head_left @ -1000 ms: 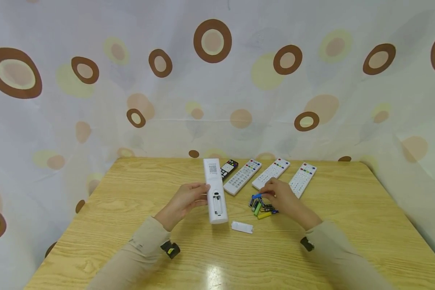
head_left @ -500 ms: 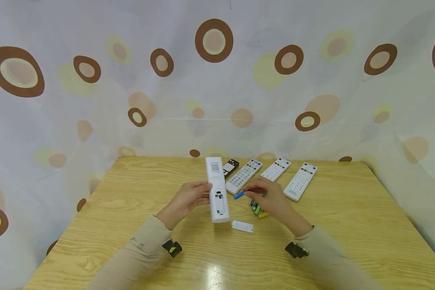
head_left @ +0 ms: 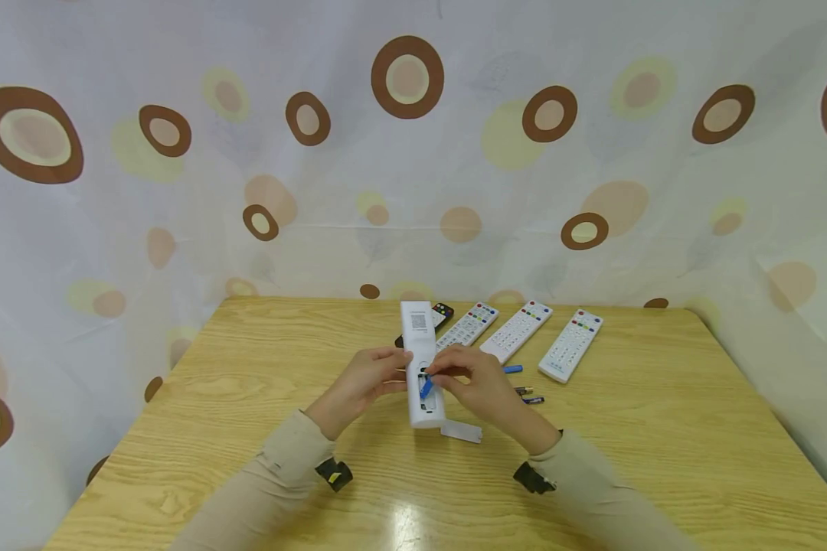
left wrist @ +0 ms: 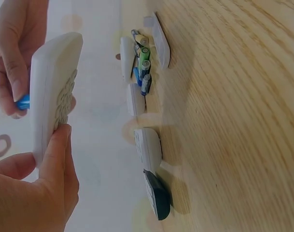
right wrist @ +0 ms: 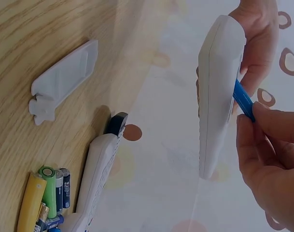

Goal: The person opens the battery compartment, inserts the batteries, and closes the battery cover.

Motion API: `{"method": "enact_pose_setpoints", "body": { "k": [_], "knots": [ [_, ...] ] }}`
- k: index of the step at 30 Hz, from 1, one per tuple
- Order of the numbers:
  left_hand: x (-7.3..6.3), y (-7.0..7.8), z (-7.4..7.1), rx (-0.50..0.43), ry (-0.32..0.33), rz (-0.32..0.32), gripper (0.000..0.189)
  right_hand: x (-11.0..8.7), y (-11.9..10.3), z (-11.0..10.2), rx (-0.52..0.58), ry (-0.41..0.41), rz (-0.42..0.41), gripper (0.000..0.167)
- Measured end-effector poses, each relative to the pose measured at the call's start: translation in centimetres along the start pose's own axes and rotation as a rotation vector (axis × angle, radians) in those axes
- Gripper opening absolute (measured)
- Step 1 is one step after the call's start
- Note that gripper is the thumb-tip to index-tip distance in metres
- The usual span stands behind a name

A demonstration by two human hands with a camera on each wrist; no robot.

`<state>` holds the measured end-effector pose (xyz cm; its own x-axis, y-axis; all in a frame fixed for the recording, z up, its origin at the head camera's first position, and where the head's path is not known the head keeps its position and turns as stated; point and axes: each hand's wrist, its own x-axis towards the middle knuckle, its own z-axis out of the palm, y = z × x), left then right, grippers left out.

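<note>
My left hand (head_left: 368,380) holds a white remote control (head_left: 419,337) by its side, back facing me, above the table. Its battery compartment lies uncovered near the lower end. Between thumb and fingers, my right hand (head_left: 478,386) pinches a blue battery (head_left: 426,387) at one end. The right wrist view shows that battery (right wrist: 244,100) slanted, its far end at the back of the remote (right wrist: 219,87). In the left wrist view only a bit of the blue battery (left wrist: 23,102) shows past the remote (left wrist: 55,82). How deep it sits in the compartment I cannot tell.
A white battery cover (head_left: 462,431) lies on the wooden table (head_left: 282,329) below the remote. Behind my right hand are several loose batteries (right wrist: 49,191), partly hidden in the head view. A black remote (head_left: 443,314) and three white remotes (head_left: 570,346) lie along the back.
My right hand has lifted the blue battery from the pile and carried it left to the remote's compartment. The left hand and remote have shifted slightly right.
</note>
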<state>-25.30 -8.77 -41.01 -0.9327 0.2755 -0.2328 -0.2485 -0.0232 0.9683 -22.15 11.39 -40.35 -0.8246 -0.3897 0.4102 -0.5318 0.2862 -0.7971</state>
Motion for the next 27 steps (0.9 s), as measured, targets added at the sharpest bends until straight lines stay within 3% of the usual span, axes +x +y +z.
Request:
{"method": "enact_pose_setpoints", "body": {
  "k": [11,19,27],
  "knots": [
    [-0.1,-0.1,0.4,-0.024,-0.009,0.011,0.032,-0.4,0.1,1.0,-0.166,-0.024,-0.077,0.02],
    [0.0,-0.3,0.1,-0.042,0.027,0.008,0.035,-1.9,0.3,1.1,-0.4,-0.12,-0.261,0.065],
    [-0.3,0.0,0.1,-0.04,0.024,0.01,0.034,-2.3,0.4,1.3,-0.547,-0.117,-0.413,0.071]
  ]
}}
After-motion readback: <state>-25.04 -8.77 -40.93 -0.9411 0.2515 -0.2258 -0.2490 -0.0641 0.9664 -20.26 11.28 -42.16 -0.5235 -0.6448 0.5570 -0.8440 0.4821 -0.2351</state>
